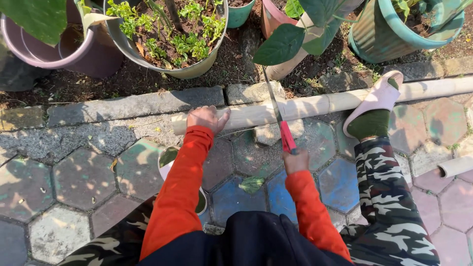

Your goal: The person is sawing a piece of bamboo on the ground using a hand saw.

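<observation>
Bamboo pole (315, 104) laid across a stone (272, 132) on the hexagon paving (64, 182), pinned by left hand (206, 118) pressing flat and a sandalled foot (375, 104) for steadiness. Right hand (295, 160) clenched around red-handled saw (282, 123), blade crossing pole. Potted plants (170, 34) lined behind the kerb.

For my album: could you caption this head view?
Left hand steadies a bamboo pole on paving while the right hand saws it with a red-handled saw.
</observation>
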